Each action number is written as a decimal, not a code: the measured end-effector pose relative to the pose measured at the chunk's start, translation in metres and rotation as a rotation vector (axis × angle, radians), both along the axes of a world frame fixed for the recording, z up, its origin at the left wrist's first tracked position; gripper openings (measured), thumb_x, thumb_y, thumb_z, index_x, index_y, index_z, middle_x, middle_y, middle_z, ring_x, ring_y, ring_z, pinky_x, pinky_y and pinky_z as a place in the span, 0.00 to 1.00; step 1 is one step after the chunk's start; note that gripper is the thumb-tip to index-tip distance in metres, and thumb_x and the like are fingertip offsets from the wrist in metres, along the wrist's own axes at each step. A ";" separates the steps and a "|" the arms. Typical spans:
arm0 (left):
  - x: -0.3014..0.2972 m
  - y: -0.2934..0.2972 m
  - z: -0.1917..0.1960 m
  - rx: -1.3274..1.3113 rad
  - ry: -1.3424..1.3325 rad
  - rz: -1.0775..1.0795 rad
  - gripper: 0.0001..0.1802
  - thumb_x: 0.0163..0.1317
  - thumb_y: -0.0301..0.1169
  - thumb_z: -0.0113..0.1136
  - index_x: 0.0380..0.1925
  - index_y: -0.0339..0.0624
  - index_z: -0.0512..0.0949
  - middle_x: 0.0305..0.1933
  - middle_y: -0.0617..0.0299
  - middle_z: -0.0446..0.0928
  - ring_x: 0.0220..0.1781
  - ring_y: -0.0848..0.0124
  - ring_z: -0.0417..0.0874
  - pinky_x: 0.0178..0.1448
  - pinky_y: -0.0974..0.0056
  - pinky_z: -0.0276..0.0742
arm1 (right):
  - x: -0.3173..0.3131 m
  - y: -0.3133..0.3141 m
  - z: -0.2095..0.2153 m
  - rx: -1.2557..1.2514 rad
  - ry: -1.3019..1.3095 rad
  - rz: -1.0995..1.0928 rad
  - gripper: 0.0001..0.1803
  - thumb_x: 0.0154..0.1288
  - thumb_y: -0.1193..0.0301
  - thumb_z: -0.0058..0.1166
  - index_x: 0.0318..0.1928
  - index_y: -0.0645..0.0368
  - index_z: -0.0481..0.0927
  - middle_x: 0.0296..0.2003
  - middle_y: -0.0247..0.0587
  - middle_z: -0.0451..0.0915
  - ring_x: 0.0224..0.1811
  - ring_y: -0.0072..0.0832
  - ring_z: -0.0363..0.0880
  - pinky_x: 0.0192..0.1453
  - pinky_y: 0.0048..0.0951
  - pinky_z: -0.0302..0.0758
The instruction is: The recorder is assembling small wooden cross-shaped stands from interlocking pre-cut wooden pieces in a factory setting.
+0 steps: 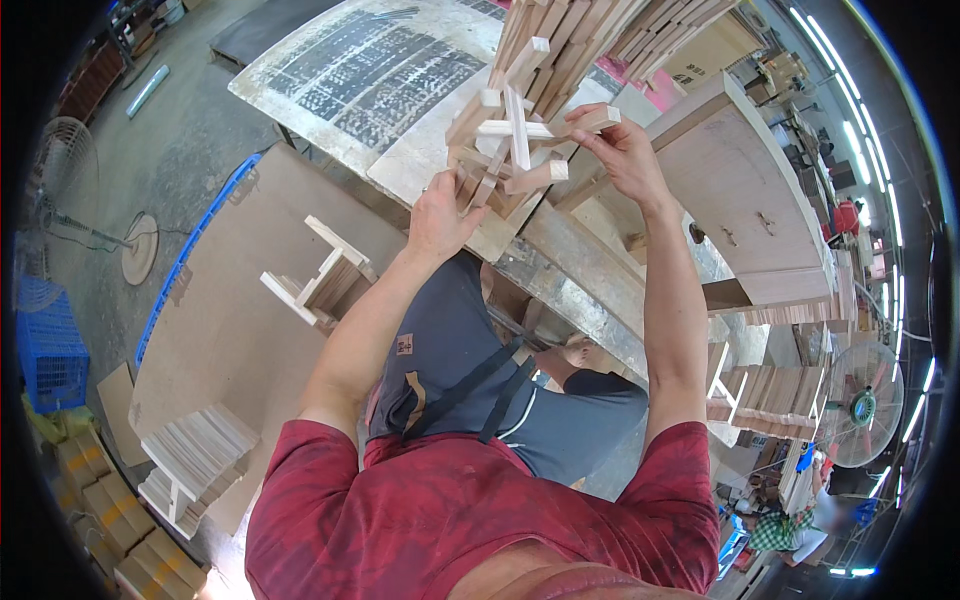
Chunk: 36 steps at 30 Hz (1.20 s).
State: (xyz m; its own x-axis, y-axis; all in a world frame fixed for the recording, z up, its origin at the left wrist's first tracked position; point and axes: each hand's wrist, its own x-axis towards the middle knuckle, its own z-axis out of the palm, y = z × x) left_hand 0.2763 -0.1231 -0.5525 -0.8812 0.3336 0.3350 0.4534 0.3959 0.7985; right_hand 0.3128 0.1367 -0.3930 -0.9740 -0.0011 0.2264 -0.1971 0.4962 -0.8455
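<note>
In front of me is a loose heap of short pale wooden strips (520,130), some crossing each other at angles. My right hand (628,165) pinches a wooden strip (600,119) at the heap's right side, thumb below and fingers above. At the near left side of the heap, my left hand (440,218) has its fingers and thumb closed around a wooden strip (488,182); other strips partly hide the fingertips. Beyond the heap, long wooden strips (575,60) stand bundled close together.
A worn, stained board (350,75) lies at the far left. On the brown table (215,300) stand stacked wooden pieces (195,460). A large wooden cabinet (750,190) rises at right. Fans (865,405), cartons (125,515), a blue crate (52,345) and a person (785,530) are farther off.
</note>
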 end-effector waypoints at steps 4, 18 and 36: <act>0.002 -0.001 -0.001 0.052 0.023 0.007 0.34 0.50 0.37 0.77 0.52 0.30 0.73 0.45 0.43 0.79 0.48 0.46 0.83 0.53 0.50 0.79 | -0.003 -0.001 -0.013 -0.013 -0.100 -0.011 0.11 0.74 0.70 0.62 0.52 0.58 0.83 0.45 0.29 0.84 0.47 0.19 0.79 0.54 0.26 0.75; 0.030 0.011 0.001 0.092 0.061 0.053 0.60 0.40 0.45 0.86 0.68 0.29 0.61 0.60 0.40 0.72 0.63 0.44 0.77 0.65 0.49 0.75 | -0.012 -0.013 -0.065 0.129 -0.070 -0.303 0.29 0.75 0.46 0.52 0.46 0.62 0.86 0.33 0.47 0.85 0.35 0.37 0.84 0.45 0.38 0.77; 0.011 0.022 -0.017 -0.009 0.124 0.159 0.48 0.51 0.47 0.77 0.62 0.28 0.64 0.53 0.37 0.75 0.54 0.40 0.80 0.56 0.46 0.79 | -0.013 -0.025 -0.062 0.458 -0.080 -0.416 0.30 0.76 0.50 0.48 0.39 0.71 0.82 0.37 0.70 0.82 0.46 0.63 0.82 0.52 0.53 0.75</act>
State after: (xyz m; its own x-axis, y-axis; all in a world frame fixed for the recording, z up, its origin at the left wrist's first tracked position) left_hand 0.2878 -0.1011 -0.5698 -0.8753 0.1976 0.4414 0.4792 0.4774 0.7366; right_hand 0.3002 0.1113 -0.4547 -0.9275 0.3027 0.2194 0.1459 0.8334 -0.5331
